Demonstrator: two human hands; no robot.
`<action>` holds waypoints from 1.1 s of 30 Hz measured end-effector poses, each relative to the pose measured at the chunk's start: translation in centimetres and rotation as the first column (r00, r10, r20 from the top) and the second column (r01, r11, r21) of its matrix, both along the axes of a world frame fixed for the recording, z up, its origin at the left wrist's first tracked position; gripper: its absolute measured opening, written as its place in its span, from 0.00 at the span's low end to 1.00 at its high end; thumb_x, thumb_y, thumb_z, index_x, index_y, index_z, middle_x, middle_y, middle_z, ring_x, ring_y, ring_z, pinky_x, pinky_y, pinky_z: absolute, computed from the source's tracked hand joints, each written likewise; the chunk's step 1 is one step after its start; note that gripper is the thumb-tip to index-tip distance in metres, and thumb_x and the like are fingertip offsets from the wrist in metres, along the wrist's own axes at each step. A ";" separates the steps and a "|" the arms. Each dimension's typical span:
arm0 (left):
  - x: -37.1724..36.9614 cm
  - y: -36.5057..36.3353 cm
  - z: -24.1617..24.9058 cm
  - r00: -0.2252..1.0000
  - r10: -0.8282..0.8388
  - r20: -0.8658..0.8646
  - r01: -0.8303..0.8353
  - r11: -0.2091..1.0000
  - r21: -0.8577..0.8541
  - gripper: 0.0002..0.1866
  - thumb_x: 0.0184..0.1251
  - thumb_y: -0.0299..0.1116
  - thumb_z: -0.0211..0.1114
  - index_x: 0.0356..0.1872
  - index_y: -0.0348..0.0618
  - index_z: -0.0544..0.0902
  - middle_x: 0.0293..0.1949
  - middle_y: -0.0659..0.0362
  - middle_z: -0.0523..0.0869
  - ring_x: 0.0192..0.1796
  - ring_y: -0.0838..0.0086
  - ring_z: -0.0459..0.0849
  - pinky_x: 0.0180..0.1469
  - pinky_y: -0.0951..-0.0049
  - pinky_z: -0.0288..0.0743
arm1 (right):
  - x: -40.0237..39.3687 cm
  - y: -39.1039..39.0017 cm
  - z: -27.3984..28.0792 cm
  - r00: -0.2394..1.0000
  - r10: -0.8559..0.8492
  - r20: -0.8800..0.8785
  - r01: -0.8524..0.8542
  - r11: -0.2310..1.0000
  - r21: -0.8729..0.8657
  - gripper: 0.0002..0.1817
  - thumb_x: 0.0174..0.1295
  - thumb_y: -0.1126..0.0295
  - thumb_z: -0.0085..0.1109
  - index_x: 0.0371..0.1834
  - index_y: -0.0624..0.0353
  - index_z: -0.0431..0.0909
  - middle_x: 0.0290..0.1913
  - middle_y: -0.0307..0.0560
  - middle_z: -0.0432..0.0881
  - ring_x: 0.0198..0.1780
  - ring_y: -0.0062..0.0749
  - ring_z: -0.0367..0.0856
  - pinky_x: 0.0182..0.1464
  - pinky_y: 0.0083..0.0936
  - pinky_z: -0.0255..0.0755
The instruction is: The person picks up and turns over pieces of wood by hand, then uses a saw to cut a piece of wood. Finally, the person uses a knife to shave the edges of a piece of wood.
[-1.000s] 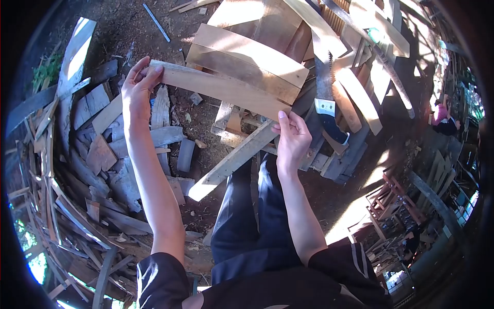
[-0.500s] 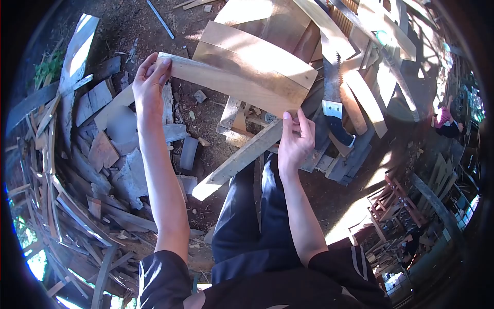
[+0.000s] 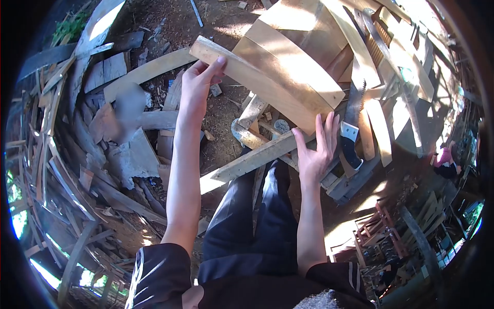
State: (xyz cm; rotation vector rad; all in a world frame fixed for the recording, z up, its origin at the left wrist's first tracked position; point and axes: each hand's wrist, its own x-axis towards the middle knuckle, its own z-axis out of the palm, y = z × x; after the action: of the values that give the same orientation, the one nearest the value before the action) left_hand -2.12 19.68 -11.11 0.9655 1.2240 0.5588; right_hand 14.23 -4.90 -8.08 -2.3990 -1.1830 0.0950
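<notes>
- A curved wooden slat (image 3: 257, 85) runs between both hands, above the knees.
- The left hand (image 3: 198, 85) pinches its far end, fingertips (image 3: 220, 61) on the top face and thumb seemingly underneath.
- The right hand (image 3: 316, 152) spreads its fingers wide, flat against the near end.
- Just right of those fingers lies a handsaw (image 3: 351, 129) on stacked boards (image 3: 303, 36).
- Below the fingers a long plank (image 3: 257, 157) crosses over scrap wood (image 3: 118, 134).

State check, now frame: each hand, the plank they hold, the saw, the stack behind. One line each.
left hand: gripping the plank's far end
right hand: fingers spread, against the plank's near end
curved plank: held up at both ends, tilted
handsaw: lying untouched on wood pieces, beside the right hand
stacked boards: lying flat, sunlit
</notes>
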 end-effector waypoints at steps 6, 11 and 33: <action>0.5 0.0 -0.3 1.000 0.014 0.022 -0.014 1.000 0.014 0.17 0.65 0.43 0.73 0.42 0.37 0.86 0.35 0.61 0.88 0.37 0.81 0.82 0.43 0.77 0.73 | 0.9 -0.3 -0.7 0.997 0.058 0.049 -0.057 0.998 -0.017 0.32 0.51 0.65 0.77 0.62 0.60 0.79 0.70 0.54 0.72 0.74 0.52 0.66 0.70 0.48 0.63; 0.5 -0.1 -0.5 0.997 0.024 0.078 -0.025 1.000 0.005 0.17 0.65 0.42 0.72 0.41 0.35 0.86 0.34 0.60 0.88 0.36 0.80 0.82 0.44 0.77 0.74 | 1.2 -0.5 -0.9 0.994 0.088 0.069 -0.085 0.996 -0.033 0.30 0.53 0.65 0.76 0.61 0.61 0.80 0.69 0.53 0.73 0.72 0.50 0.69 0.69 0.48 0.64; 5.1 -10.8 0.5 0.991 0.098 0.094 -0.084 0.986 -0.143 0.14 0.74 0.39 0.64 0.43 0.36 0.76 0.34 0.58 0.85 0.37 0.76 0.86 0.42 0.75 0.79 | 1.2 -1.1 -1.6 0.994 0.100 0.047 -0.102 0.994 0.035 0.35 0.51 0.67 0.76 0.65 0.59 0.76 0.70 0.56 0.72 0.69 0.48 0.73 0.64 0.45 0.68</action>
State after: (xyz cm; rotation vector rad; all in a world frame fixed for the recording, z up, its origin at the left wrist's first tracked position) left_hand 2.95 8.92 -10.64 0.7584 1.2041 0.5793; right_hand 15.43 -5.97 -9.65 -2.3201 -1.3155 0.0504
